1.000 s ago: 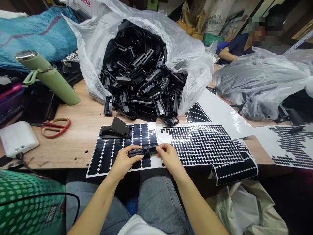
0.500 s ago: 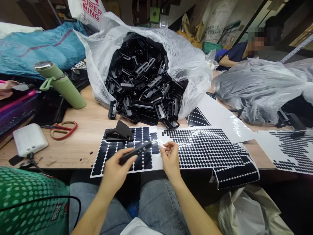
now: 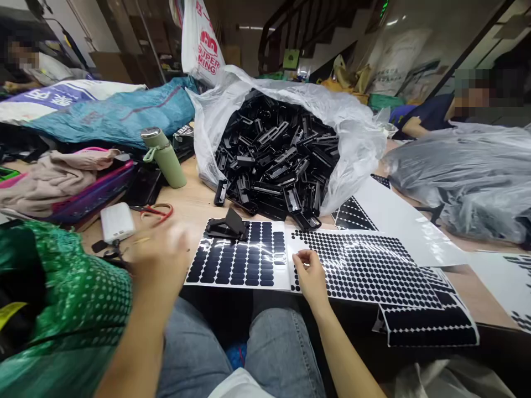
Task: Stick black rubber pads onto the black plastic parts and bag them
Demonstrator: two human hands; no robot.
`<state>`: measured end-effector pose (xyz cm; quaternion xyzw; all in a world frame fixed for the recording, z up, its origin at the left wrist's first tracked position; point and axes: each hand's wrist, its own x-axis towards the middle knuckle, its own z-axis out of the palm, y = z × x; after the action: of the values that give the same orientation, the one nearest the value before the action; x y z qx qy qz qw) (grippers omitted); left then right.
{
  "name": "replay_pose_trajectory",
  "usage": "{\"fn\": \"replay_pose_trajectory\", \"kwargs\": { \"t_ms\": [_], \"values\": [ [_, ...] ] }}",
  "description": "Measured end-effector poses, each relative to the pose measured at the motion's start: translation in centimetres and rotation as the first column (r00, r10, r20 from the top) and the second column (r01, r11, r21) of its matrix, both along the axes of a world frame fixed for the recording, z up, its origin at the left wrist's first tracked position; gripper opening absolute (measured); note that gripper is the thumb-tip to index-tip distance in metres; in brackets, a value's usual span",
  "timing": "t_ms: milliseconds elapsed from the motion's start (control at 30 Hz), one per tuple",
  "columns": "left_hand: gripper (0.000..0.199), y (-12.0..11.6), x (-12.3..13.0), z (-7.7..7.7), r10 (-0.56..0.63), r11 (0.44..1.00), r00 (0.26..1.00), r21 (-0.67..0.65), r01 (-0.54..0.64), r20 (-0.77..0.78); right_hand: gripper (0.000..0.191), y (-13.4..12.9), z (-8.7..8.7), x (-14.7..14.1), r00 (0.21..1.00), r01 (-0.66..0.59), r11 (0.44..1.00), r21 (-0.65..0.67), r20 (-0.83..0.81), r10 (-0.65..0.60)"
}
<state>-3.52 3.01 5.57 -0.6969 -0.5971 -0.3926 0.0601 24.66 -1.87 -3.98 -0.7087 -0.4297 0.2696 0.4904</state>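
My left hand (image 3: 160,251) is smeared by motion near the red-handled scissors (image 3: 155,213) and a white power bank (image 3: 118,222); its fingers and anything in them cannot be made out. My right hand (image 3: 310,279) is over the left edge of a sheet of round black stickers (image 3: 365,260), thumb and fingertips pinched together. Whatever lies between them is too small to tell. To its left is a sheet of oblong black stickers (image 3: 236,260), with a black folding plastic holder (image 3: 228,225) standing on its upper part.
A clear plastic bag (image 3: 357,143) full of black plastic parts (image 3: 274,149) lies open at the back. A green bottle (image 3: 168,160) stands left of it. The green woven bag (image 3: 103,282) is at my left. More sticker sheets (image 3: 431,326) overhang the table edge; co-workers sit farther back.
My left hand has swung left, away from the sticker sheets; the black plastic part it held no longer shows. My right hand stays pinched by the dot sheet. The view has turned left.
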Motion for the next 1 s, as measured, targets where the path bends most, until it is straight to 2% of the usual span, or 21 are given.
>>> {"fn": "replay_pose_trajectory", "kwargs": {
  "t_ms": [67,133,200,300,400,567,633,700,767,800,833,867,900,933,967,1000],
  "values": [
    [0.027,5.0,4.9,-1.1,-0.073,0.981,0.975,-0.191,0.032,-0.210,0.019,0.9,0.1,0.5,0.987,-0.019,0.999,-0.045,0.161,0.026],
    [0.029,9.6,9.2,-2.1,-0.167,0.920,0.891,-0.391,-0.013,-0.422,0.018,2.5,0.0,1.0,0.948,-0.019,0.996,-0.086,0.314,0.045],
    [0.029,13.2,12.1,-2.9,-0.174,0.909,0.870,-0.415,-0.039,-0.461,0.017,4.3,-0.2,1.6,0.913,-0.011,0.992,-0.123,0.403,0.060],
    [0.027,16.5,13.6,-3.9,-0.180,0.908,0.859,-0.416,-0.041,-0.479,0.013,6.8,-0.6,2.1,0.895,0.015,0.985,-0.170,0.441,0.063],
    [0.027,17.7,13.1,-4.9,-0.210,0.911,0.845,-0.412,-0.013,-0.491,0.010,8.2,-1.0,2.3,0.890,0.038,0.976,-0.216,0.451,0.066],
    [0.026,17.6,11.3,-5.5,-0.266,0.921,0.836,-0.384,0.072,-0.480,0.010,8.3,-1.1,2.6,0.905,0.019,0.975,-0.221,0.418,0.077],
    [0.029,17.7,10.5,-4.8,-0.269,0.926,0.841,-0.365,0.092,-0.470,0.011,7.9,-0.9,2.6,0.915,-0.002,0.981,-0.195,0.395,0.080],
    [0.029,17.5,9.8,-3.5,-0.265,0.941,0.859,-0.312,0.131,-0.438,0.012,7.2,-0.4,2.6,0.929,-0.025,0.987,-0.159,0.361,0.082],
    [0.024,16.7,9.2,-1.9,-0.306,0.943,0.903,-0.227,0.244,-0.300,0.013,6.1,0.4,2.5,0.943,-0.049,0.991,-0.126,0.322,0.088],
    [0.022,15.8,9.0,-1.2,-0.360,0.924,0.917,-0.199,0.325,-0.173,0.015,5.6,0.9,2.4,0.951,-0.061,0.992,-0.109,0.294,0.091],
    [0.023,14.8,9.0,-0.5,-0.426,0.887,0.905,-0.200,0.417,-0.003,0.017,5.0,1.6,2.3,0.964,-0.078,0.993,-0.092,0.247,0.099],
    [0.025,13.5,9.0,-0.1,-0.478,0.823,0.856,-0.240,0.515,0.199,0.019,4.4,2.3,2.1,0.978,-0.100,0.992,-0.071,0.179,0.111],
    [0.028,12.2,9.1,0.0,-0.487,0.714,0.771,-0.321,0.622,0.410,0.020,3.8,3.2,1.8,0.987,-0.128,0.991,-0.048,0.094,0.132],
    [0.031,10.8,9.2,-0.1,-0.433,0.560,0.665,-0.396,0.728,0.609,0.021,3.3,4.0,1.5,0.987,-0.160,0.987,-0.021,0.002,0.160],
    [0.033,9.4,9.3,-0.4,-0.331,0.379,0.559,-0.435,0.817,0.761,0.021,2.9,4.9,1.0,0.976,-0.198,0.980,0.007,-0.086,0.197],
    [0.033,8.3,9.5,-1.0,-0.207,0.202,0.471,-0.434,0.878,0.857,0.021,2.5,5.6,0.6,0.958,-0.240,0.970,0.033,-0.157,0.242]
  ]
}}
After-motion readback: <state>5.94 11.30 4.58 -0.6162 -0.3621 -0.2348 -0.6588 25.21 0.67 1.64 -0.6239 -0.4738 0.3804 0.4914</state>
